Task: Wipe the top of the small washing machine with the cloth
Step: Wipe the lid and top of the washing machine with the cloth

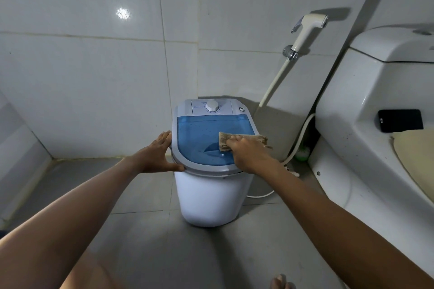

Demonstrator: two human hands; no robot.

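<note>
Tan cloth [243,139] under right hand [249,151], fingers pressing it flat on washing machine [211,195] blue lid [199,138]. Left hand [156,155] open, steadying lid's left edge. Wiping underway; next, likely sweep toward knob [212,106].

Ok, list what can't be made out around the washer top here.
Head view only:
- Cloth: its middle is covered by the right hand.
- Lid area beneath cloth and hand: hidden, so its cleanliness is unknown.
- Brand text beside the dial: too small to read.
- Washing machine back: faces away.
- Left hand palm: faces away.
</note>
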